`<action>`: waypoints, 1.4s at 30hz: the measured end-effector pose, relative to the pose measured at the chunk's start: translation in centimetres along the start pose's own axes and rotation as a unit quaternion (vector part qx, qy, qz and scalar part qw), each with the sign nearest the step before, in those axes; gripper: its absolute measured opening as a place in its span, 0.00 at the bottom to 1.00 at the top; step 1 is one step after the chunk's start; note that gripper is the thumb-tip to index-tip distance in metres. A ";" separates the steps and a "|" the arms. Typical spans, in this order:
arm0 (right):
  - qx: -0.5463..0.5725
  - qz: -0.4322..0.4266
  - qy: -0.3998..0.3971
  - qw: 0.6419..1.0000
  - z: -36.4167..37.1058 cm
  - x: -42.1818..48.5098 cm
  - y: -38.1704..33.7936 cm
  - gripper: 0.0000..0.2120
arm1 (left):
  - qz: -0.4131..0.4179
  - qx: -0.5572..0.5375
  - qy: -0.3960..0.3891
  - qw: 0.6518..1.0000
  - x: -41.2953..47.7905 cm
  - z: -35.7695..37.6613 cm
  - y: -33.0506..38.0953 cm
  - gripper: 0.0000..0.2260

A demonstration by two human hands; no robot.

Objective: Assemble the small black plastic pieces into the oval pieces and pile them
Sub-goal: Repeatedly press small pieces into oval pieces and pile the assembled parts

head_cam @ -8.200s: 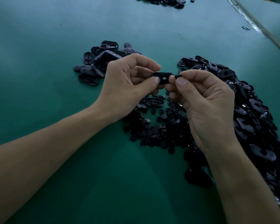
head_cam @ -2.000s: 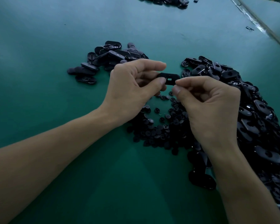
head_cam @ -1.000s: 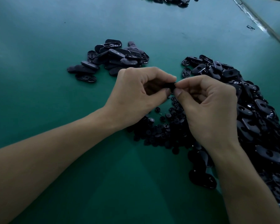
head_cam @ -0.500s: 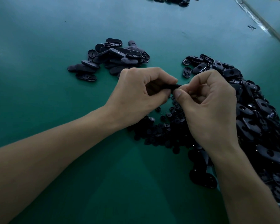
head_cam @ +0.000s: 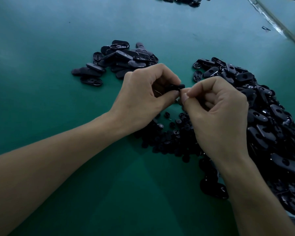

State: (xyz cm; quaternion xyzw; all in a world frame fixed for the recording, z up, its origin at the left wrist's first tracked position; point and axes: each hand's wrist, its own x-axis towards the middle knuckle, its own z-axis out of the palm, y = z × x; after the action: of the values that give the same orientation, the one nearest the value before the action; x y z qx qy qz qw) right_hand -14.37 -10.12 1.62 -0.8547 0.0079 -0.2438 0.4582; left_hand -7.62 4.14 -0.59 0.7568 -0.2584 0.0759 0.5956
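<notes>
Two hands met mid-frame: your left hand (head_cam: pixel 141 101) gripped a black oval plastic piece (head_cam: pixel 178 87) in curled fingers. Your right hand (head_cam: pixel 220 114) pinched thumb and forefinger at its end, contents impossible to tell, above small round black plastic pieces (head_cam: pixel 167 138).

Green desk (head_cam: pixel 58 116) carries a small pile of oval pieces (head_cam: pixel 119 60) up left, a big heap (head_cam: pixel 262 125) right, little round pieces (head_cam: pixel 170 138) between.

Oval pieces (head_cam: pixel 124 56): moulded marks, too small to read.
Small black pieces (head_cam: pixel 169 138): no legible text.
Counter (head_cam: pixel 41 40): no legible text or sign.
</notes>
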 end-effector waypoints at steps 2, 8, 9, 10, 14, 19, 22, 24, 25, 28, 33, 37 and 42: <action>0.006 -0.007 -0.012 1.000 0.0 0.0 -0.1 0.09 | -0.001 0.001 0.005 1.000 0.1 0.0 0.0 0.10; 0.048 -0.011 -0.022 0.999 -0.3 0.1 0.0 0.08 | 0.002 0.002 0.009 1.000 0.0 0.0 0.0 0.09; 0.048 -0.016 -0.024 0.998 -0.3 0.1 0.0 0.08 | 0.002 0.000 0.010 1.000 0.0 0.0 0.1 0.09; 0.047 -0.021 -0.022 0.998 -0.4 0.1 -0.1 0.07 | 0.003 -0.003 0.010 1.000 0.0 0.0 0.1 0.09; 0.031 -0.021 0.011 0.999 -0.4 0.5 0.2 0.10 | 0.012 -0.007 -0.002 1.000 -0.1 0.2 0.2 0.10; 0.007 -0.009 -0.006 1.000 -0.3 0.7 0.7 0.08 | 0.024 0.013 -0.009 1.000 -0.3 0.4 0.4 0.08; 0.022 0.005 -0.049 0.999 -0.2 0.6 1.0 0.10 | 0.022 0.007 -0.010 1.000 -0.3 0.3 0.4 0.08; 0.043 0.006 -0.069 0.997 -0.1 0.6 1.1 0.12 | 0.018 0.002 -0.011 1.000 -0.2 0.3 0.4 0.09; 0.047 0.005 -0.070 0.996 -0.1 0.6 1.1 0.12 | 0.017 0.000 -0.012 1.000 -0.2 0.3 0.4 0.10; 0.054 0.004 -0.062 0.997 -0.2 0.6 1.2 0.12 | 0.009 -0.012 -0.019 1.000 -0.2 0.3 0.4 0.09; 0.059 0.001 -0.063 0.996 -0.3 0.6 1.4 0.13 | 0.001 -0.026 -0.024 0.999 -0.1 0.2 0.2 0.09; 0.053 0.003 -0.061 0.997 -0.3 0.6 1.4 0.12 | 0.004 -0.024 -0.016 1.000 -0.1 0.2 0.2 0.10; 0.040 0.006 -0.066 0.997 -0.1 0.6 1.4 0.10 | 0.005 -0.011 -0.007 1.000 -0.2 0.2 0.0 0.06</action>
State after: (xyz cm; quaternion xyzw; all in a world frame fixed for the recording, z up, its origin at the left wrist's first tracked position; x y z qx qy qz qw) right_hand -13.64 -11.15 0.81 -0.8497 -0.0269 -0.1844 0.4933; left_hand -7.86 4.03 -0.75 0.7496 -0.2673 0.0707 0.6014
